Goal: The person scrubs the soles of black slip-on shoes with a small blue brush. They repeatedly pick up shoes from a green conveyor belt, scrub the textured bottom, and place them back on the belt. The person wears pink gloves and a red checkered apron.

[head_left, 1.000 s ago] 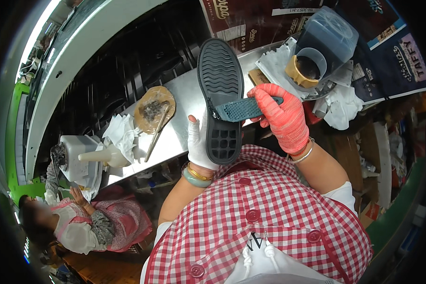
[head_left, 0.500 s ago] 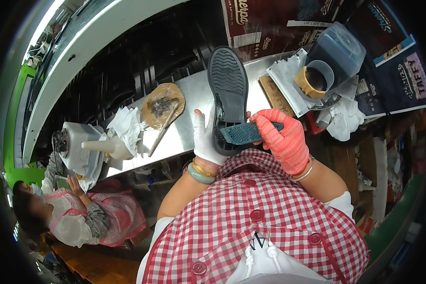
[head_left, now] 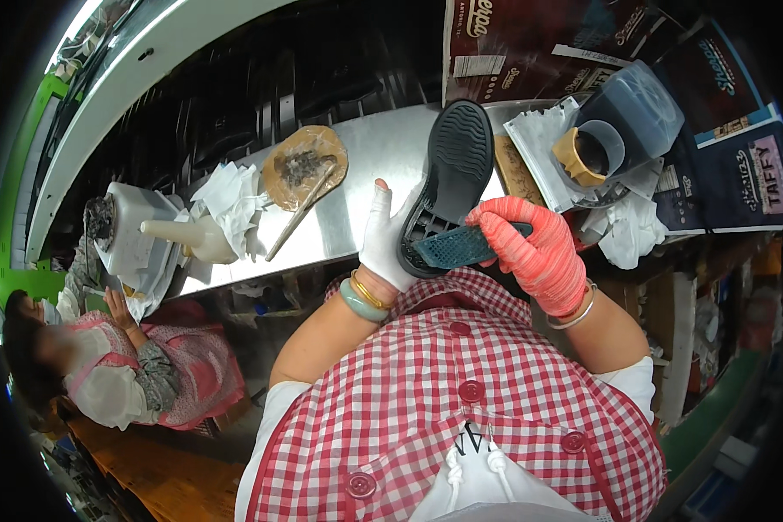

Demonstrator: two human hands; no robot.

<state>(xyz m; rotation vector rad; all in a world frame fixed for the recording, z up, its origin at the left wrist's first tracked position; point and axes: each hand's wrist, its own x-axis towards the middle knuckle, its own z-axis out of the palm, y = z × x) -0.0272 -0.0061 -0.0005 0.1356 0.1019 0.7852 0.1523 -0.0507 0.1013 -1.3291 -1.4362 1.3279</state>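
A black shoe sole (head_left: 461, 161) lies at a slant in my left hand (head_left: 387, 239), which wears a white glove with bare fingertips. The thumb sticks up beside the sole, and the other fingers are hidden under it. Wavy grooves mark the sole's far end; open grid-like hollows show toward the near end. My right hand (head_left: 539, 257), in a coral knit glove, pinches a dark teal strip (head_left: 452, 248) with a textured face and a dark rounded end. That strip lies across the near end of the sole, over part of the hollows; I cannot tell its kind.
On the metal bench (head_left: 383, 143) are a brown, dark-stained disc (head_left: 300, 170) with a stick (head_left: 300, 213), crumpled white paper (head_left: 230, 204), a spouted bottle (head_left: 204, 241) and a white container (head_left: 139, 217). A bluish plastic container (head_left: 639, 109) stands right, near printed boxes. A co-worker (head_left: 139, 365) is at left.
The sole has swung to the right at its far end and tilts more. My right hand has moved slightly right with the teal strip, and more of the hollows show.
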